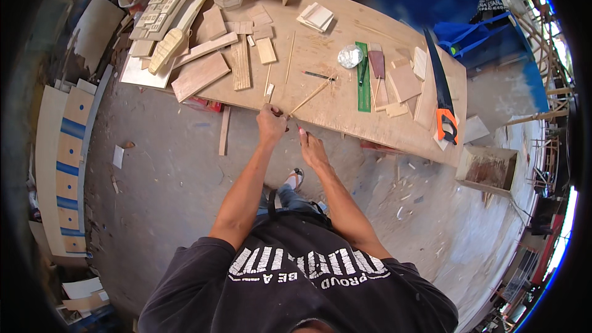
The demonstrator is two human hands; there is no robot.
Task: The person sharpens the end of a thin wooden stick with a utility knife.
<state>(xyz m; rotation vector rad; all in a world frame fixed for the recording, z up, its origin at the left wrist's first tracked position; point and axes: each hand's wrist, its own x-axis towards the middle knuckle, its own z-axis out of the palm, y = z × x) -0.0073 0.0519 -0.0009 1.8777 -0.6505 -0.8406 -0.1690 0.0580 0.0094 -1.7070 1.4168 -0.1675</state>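
Note:
At the near edge of the wooden table [345, 124], my left hand [271, 124] is closed at the lower end of a thin wooden stick [310, 98]. The stick slants away to the right over the tabletop. Just right of it, my right hand [313, 149] is closed around a small red-ended tool [300, 128]; its kind is too small to make out. Beyond the stick lies a dark pencil-like tool [319, 76]. A short pale wood piece [269, 90] sits right above my left hand.
Wood blocks and boards [201, 76] crowd the table's left side. A green ruler [364, 89], a clear round container [349, 56] and an orange-handled handsaw [444, 102] lie to the right. A metal bin [487, 169] stands off the right corner. Scraps litter the floor.

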